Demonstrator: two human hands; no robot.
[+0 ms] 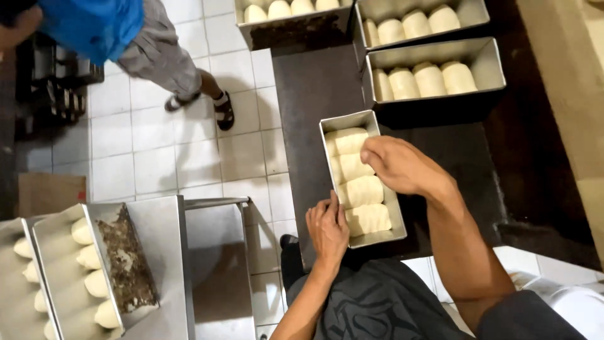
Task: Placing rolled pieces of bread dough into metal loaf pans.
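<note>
A long metal loaf pan (pixel 396 217) lies on a dark tray surface (pixel 311 94) in front of me, filled with several pale dough rolls (pixel 360 191). My left hand (pixel 327 228) rests against the pan's near left corner, fingers curled on its rim. My right hand (pixel 397 165) reaches in from the right and presses its fingertips on the dough in the upper half of the pan.
Three more pans of dough (pixel 434 79) stand at the far end of the dark surface. Pans with dough (pixel 69 277) sit on a metal table (pixel 170 252) at lower left. Another person (pixel 145 44) in a blue top stands on the white tiled floor (pixel 157 151).
</note>
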